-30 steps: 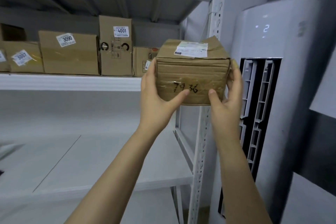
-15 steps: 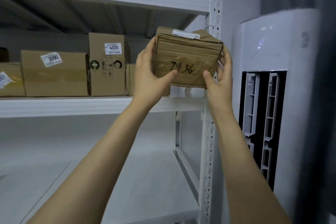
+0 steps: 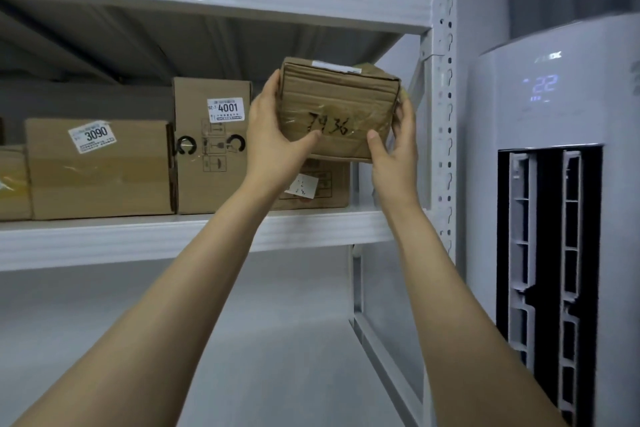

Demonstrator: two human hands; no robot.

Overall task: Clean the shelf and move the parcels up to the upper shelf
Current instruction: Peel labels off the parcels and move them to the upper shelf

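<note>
Up at right end of upper shelf (image 3: 194, 236), just over a low box (image 3: 329, 189) — parcel (image 3: 337, 114) marked 7936 in mid-air, left hand (image 3: 277, 146) & right hand (image 3: 394, 152) clamped on its sides. Could snag the post (image 3: 445, 121) or tip off if set half on the box — tight gap.

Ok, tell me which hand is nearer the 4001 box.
Left. The left hand grips the parcel's left side, beside the 4001 box; the right hand grips its right side, by the rack upright.
</note>
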